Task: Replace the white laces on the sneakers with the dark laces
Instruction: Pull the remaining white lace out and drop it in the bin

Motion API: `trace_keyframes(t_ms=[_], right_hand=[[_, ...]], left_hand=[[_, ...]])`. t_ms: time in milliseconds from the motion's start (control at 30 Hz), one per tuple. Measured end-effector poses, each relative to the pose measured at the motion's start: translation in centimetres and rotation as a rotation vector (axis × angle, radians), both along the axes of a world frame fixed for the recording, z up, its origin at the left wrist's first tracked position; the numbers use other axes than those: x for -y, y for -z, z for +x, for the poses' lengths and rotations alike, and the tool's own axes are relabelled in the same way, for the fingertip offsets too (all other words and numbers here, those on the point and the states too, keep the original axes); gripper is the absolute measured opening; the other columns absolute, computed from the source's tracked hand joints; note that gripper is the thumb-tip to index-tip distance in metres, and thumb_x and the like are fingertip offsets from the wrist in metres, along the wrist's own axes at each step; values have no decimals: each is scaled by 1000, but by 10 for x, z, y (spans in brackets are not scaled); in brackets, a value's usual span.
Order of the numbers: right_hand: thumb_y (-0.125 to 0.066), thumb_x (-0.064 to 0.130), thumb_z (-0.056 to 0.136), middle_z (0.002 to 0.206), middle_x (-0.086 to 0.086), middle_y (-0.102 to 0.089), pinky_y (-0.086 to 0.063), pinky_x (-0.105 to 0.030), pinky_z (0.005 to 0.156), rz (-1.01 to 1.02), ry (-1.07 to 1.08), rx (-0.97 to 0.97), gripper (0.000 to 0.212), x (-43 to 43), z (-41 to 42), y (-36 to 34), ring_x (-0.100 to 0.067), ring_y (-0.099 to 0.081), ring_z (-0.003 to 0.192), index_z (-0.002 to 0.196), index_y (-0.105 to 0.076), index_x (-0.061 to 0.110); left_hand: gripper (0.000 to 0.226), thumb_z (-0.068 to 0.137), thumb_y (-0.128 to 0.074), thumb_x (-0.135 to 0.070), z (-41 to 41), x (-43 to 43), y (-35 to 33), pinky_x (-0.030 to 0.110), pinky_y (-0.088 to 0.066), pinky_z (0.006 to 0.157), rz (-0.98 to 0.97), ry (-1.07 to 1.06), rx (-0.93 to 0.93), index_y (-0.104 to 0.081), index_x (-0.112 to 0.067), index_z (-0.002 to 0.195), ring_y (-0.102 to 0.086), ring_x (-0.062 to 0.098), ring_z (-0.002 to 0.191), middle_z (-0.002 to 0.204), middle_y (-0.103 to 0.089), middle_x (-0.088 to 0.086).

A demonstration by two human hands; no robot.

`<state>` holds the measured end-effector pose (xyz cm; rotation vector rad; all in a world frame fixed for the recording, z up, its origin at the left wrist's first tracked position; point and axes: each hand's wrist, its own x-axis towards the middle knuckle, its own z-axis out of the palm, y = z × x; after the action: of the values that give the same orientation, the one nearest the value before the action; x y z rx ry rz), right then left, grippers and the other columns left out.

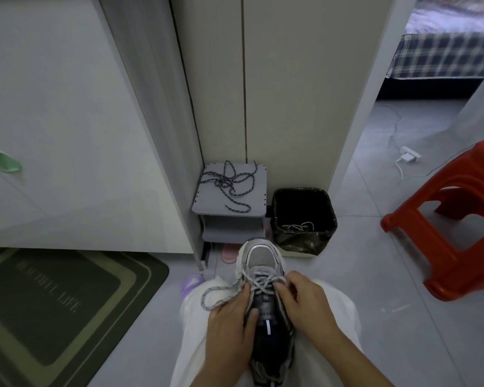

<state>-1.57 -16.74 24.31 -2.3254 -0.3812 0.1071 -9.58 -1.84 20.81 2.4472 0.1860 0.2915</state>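
Your left hand [229,317] pinches the white lace [221,291]; your right hand [305,300] pinches it at the eyelets. The sneaker [266,263] lies on your lap, toe pointing away. Dark laces [229,180] wait beyond on the small stand [252,202].

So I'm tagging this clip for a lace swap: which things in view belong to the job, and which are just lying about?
Job:
sneaker
white lace
dark laces on the grey stand
old lace in the bin
left hand
right hand

Lying about:
red stool
doormat
pink slipper
charger
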Motion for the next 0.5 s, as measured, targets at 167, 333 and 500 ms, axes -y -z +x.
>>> trace_keyframes(t_ms=[167, 333, 500], right_hand=[[-51, 22, 94, 58, 3, -63, -48, -24, 60, 173, 127, -125, 23, 10, 12, -9, -7, -61, 56, 73, -42, 22], [-70, 31, 81, 64, 6, -57, -43, -21, 60, 52, 32, -42, 28, 5, 5, -5, -9, -55, 62, 63, -49, 27], [-49, 15, 96, 68, -5, -67, -50, -18, 53, 294, 220, -252, 23, 10, 13, -7, -10, -65, 56, 74, -43, 14]], left_hand=[[54, 89, -38, -45, 0, -1, -2, 24, -36, 101, 9, 4, 33, -51, -20, 135, -52, 6, 116, 130, -58, -6], [55, 89, -35, -47, -1, 0, -2, 25, -34, 104, 6, 4, 28, -50, -21, 135, -50, 9, 121, 133, -56, -7], [57, 87, -36, -47, -2, 1, -3, 21, -31, 104, 12, -21, 29, -53, -18, 133, -51, 16, 123, 134, -56, -1]])
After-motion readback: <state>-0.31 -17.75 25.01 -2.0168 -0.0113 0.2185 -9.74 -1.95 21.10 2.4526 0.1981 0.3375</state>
